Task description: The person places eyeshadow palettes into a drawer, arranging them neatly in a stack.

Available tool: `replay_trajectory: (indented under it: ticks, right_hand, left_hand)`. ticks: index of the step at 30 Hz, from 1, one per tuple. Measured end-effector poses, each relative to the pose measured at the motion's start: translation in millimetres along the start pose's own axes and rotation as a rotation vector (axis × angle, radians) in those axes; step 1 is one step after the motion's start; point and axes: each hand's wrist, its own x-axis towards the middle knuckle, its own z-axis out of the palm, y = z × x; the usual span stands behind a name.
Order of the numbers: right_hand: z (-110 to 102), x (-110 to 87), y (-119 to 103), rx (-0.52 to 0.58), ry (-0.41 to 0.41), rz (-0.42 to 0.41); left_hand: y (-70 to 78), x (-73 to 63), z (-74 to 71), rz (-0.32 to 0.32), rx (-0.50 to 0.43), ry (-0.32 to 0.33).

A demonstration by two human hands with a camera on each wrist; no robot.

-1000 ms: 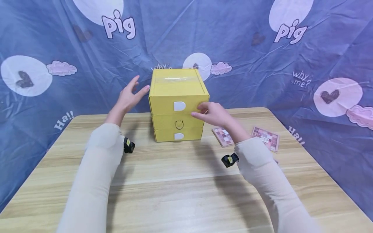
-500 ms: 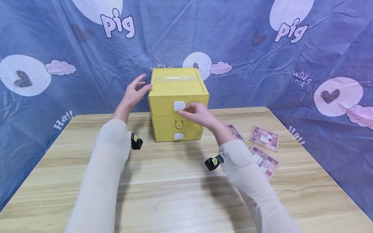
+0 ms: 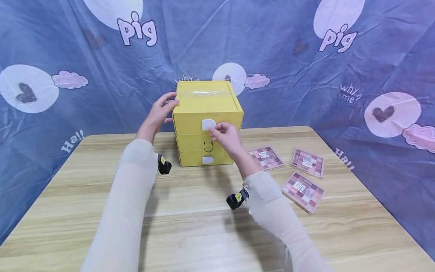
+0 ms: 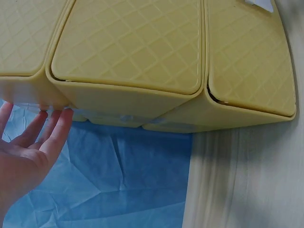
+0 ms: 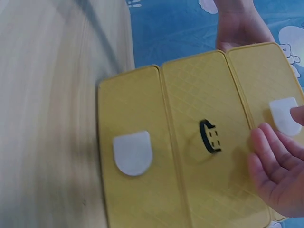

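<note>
A yellow three-tier drawer box [image 3: 204, 104] stands at the back of the table, with a strip of clear tape across its top. White tabs mark the top and bottom drawers; a dark smile-shaped ring [image 5: 206, 137] is on the middle one. My right hand [image 3: 228, 139] pinches the edge of the top drawer's white tab [image 3: 208, 124] between thumb and finger, the other fingers curled below. My left hand [image 3: 159, 113] rests against the box's upper left side, thumb at the top edge. In the left wrist view, its extended fingertips [image 4: 66, 114] meet the side wall.
Three eyeshadow palettes lie on the wooden table [image 3: 190, 226] right of the box: one close beside it [image 3: 266, 158], another palette farther right [image 3: 307, 162], and a third palette [image 3: 303, 192] nearer the front. A blue printed cloth [image 3: 289, 68] hangs behind.
My right hand has moved left from the box's right side to the top drawer's tab. My left hand has come in from beside the box to touch its side. All drawers stay closed.
</note>
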Motion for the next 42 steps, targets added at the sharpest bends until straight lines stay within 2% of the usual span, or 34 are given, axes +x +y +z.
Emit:
replay_trajectory:
  ticks: [7, 12, 14, 19, 21, 22, 23, 27, 30, 32, 37, 38, 39, 42]
  right_hand:
    - [8.5, 0.0, 6.5, 0.136, 0.093, -0.011]
    - [11.8, 0.6, 17.0, 0.209, 0.147, -0.055]
    - [12.8, 14.0, 40.1, 0.248, 0.149, -0.089]
    - [12.0, 33.9, 84.4, 0.307, 0.156, -0.104]
    - [11.8, 25.5, 79.1, 0.315, 0.162, -0.099]
    - [11.3, 27.9, 85.9, 0.326, 0.158, -0.118]
    - [11.7, 25.4, 83.4, 0.328, 0.155, -0.118]
    - [11.0, 34.9, 114.0, 0.345, 0.156, -0.212]
    - [8.6, 49.6, 155.1, 0.371, 0.161, -0.332]
    - [9.3, 48.0, 164.0, 0.382, 0.159, -0.387]
    - [15.7, -24.6, 60.0, 0.375, 0.181, -0.292]
    - [15.9, -31.2, 54.1, 0.372, 0.178, -0.288]
    - [15.9, -35.2, 52.2, 0.365, 0.180, -0.282]
    - [12.3, -9.5, 115.6, 0.382, 0.177, -0.367]
  left_hand:
    - [-0.1, 4.5, -0.4, -0.029, -0.039, -0.003]
    - [-3.9, 6.3, -0.7, -0.037, -0.066, -0.026]
    - [-6.4, 6.1, -1.6, -0.036, -0.080, -0.029]
    - [-10.1, 5.9, -2.6, -0.019, -0.102, -0.038]
    - [-10.4, 6.4, -3.1, -0.011, -0.105, -0.040]
    - [-10.3, 6.8, -3.4, -0.008, -0.103, -0.043]
    - [-10.2, 7.1, -3.6, -0.006, -0.100, -0.044]
    - [-9.5, 8.0, -4.7, -0.005, -0.082, -0.052]
    - [-8.4, 8.4, -2.9, -0.008, -0.086, -0.052]
    - [-7.7, 7.9, -2.7, -0.008, -0.086, -0.049]
    - [-7.4, 5.8, -3.2, -0.012, -0.078, -0.045]
    - [-7.7, 5.7, -3.3, -0.014, -0.077, -0.045]
    - [-8.0, 5.5, -3.2, -0.015, -0.076, -0.045]
    - [-9.0, 5.9, -3.0, -0.019, -0.077, -0.046]
